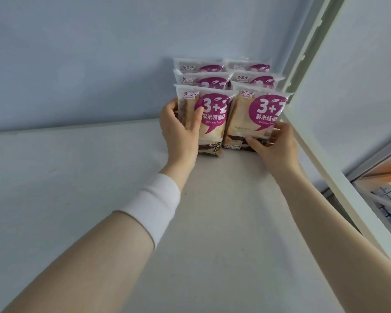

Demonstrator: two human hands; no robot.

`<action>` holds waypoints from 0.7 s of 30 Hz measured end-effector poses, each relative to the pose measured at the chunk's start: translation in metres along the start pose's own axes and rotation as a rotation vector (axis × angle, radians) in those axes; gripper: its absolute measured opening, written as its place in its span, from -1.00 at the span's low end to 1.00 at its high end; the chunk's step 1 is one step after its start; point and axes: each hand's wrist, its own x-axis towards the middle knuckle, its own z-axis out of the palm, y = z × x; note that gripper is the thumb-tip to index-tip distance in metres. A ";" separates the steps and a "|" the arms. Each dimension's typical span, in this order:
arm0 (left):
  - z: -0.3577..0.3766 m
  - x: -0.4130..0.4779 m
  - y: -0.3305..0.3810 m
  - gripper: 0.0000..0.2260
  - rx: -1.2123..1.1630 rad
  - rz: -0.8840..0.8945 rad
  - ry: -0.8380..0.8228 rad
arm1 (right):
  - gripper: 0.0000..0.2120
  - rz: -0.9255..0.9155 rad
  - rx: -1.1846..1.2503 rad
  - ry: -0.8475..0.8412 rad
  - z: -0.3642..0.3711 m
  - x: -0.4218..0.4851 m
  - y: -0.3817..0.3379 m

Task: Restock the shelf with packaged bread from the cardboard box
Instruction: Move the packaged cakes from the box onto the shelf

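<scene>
Fingers of the left hand [181, 132] curl round the front left pack's [213, 129] side edge, thumb across its face; the right hand [277, 146] clamps the front right pack's [251, 118] lower corner. Both stand upright on the shelf [77, 181] against four packs behind [203, 80], in its far right corner, so restocking seems early; the cardboard box is out of view

Head camera looks forward and down, close onto the shelf [54, 177].

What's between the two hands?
Head view: the left bread pack, held by the left hand, and the right bread pack, held by the right hand, side by side.
</scene>
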 end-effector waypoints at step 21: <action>-0.083 -0.259 0.110 -0.65 1.288 0.795 -1.118 | -0.51 0.080 -1.094 -0.142 -0.158 -0.329 -0.005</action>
